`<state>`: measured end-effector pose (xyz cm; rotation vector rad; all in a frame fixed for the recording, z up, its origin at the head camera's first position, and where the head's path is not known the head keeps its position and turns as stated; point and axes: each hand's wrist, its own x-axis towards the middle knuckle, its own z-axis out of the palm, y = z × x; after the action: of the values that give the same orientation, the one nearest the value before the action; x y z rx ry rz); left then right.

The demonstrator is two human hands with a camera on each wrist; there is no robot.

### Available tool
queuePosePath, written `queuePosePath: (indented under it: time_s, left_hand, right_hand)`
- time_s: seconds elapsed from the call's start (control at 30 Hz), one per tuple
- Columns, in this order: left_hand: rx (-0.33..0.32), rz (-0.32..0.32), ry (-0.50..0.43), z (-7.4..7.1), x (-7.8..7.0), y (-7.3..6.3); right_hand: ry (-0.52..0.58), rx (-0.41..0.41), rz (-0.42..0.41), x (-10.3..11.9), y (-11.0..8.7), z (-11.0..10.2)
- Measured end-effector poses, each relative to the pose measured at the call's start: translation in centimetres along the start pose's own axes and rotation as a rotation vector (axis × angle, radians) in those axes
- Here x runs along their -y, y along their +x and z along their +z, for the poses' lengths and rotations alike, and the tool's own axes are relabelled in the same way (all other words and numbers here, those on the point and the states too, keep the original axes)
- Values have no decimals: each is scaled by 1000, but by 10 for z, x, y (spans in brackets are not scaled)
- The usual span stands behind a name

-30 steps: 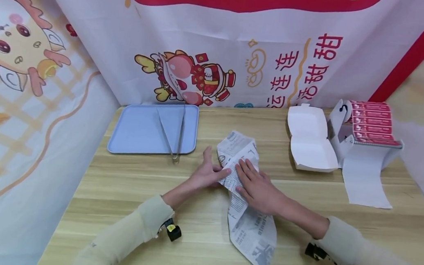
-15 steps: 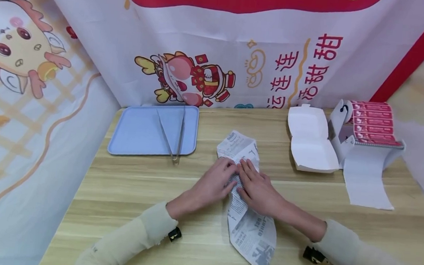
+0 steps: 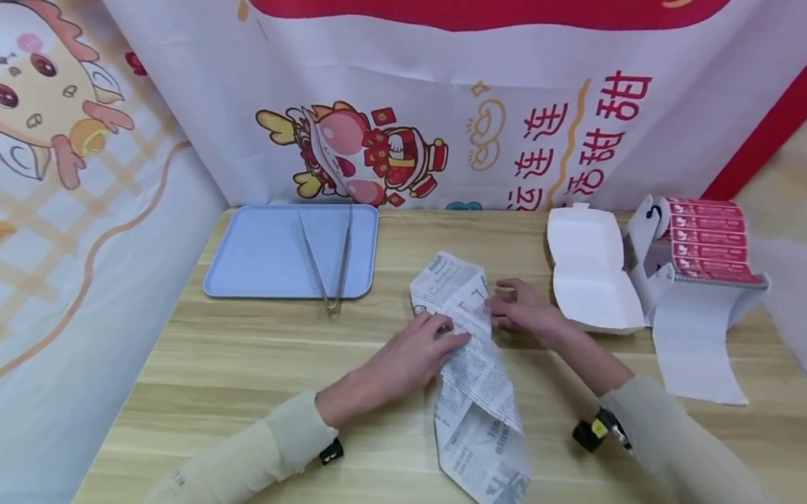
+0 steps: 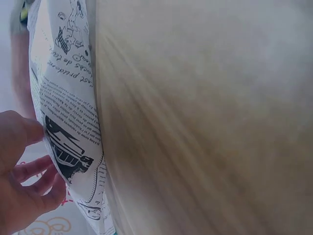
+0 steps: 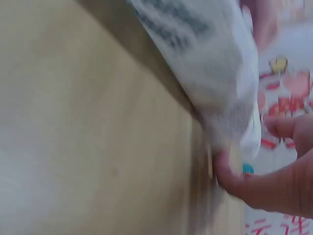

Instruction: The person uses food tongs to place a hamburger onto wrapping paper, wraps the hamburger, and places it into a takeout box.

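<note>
A folded sheet of newsprint-patterned wrapping paper [image 3: 482, 382] lies lengthwise on the wooden table, its narrow tail pointing toward me. Any contents are hidden inside the folds. My left hand [image 3: 406, 355] rests on the paper's left upper part, thumb and bent fingers touching its top. In the left wrist view the printed paper [image 4: 68, 105] bulges up beside that hand's fingertips. At the paper's right edge is my right hand [image 3: 529, 311], fingers loosely bent. The right wrist view shows one finger low at the paper's [image 5: 215, 63] end and another above, with a gap between them.
A blue tray [image 3: 263, 250] with metal tongs [image 3: 336, 282] across it stands at the back left. To the back right are an open white takeaway box [image 3: 588, 269] and a label dispenser [image 3: 713, 250] with red labels and a hanging strip. A printed cloth [image 3: 417, 58] backs the table.
My left hand has moved from the paper's left side onto its top. My right hand has lifted off the top and shifted up and right to the edge. The paper's fold now spreads further right.
</note>
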<state>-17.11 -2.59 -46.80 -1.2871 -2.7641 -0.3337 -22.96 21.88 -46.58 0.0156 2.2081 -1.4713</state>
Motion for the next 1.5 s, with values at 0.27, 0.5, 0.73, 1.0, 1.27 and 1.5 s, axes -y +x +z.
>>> queuePosePath:
  time_s: [0.27,0.5,0.73,1.0,1.27,1.5]
  left_hand:
    - [6,77,90,3,-6,-1]
    - [-1,134,135,2,-4,2]
    - [22,135,128,2,-4,3]
    - [15,108,113,2,-2,2]
    - [9,102,105,3,-2,0]
    - [2,111,117,4,-2,0]
  right_hand:
    - [158,263,90,-5,39,-17]
    - [353,435,51,-10,54,-13]
    - [345,449,25,-24,50,-16]
    - [347,240,-70,-27,42,-5]
    - [379,306,-99,-28,34,-3]
    - [448,263,-42,-28,31,3]
